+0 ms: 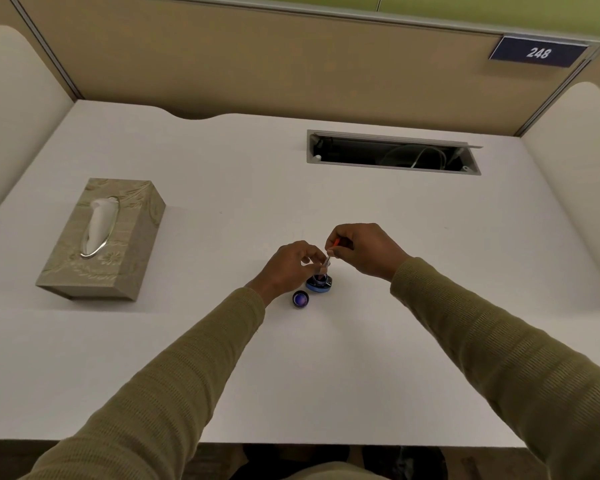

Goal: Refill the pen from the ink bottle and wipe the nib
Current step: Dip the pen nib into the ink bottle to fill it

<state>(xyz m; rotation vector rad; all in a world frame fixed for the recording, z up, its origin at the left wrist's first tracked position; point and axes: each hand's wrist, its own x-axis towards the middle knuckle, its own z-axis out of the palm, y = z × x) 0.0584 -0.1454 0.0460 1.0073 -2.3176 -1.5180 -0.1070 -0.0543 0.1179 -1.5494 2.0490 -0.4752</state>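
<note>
Head view: right hand (366, 249) pinches the pen (328, 258), nib down in the ink bottle (319, 283); left hand (291, 266) fingers curled round the bottle.

text: "248" | white numerals | on: dark blue plate (538, 52) | where: partition top, far right

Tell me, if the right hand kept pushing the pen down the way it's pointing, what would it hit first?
Most likely the ink bottle. The right hand holds the pen slanting down and left, its tip at or in the bottle's open mouth. The left hand is close beside it; depth is hard to judge.
</note>
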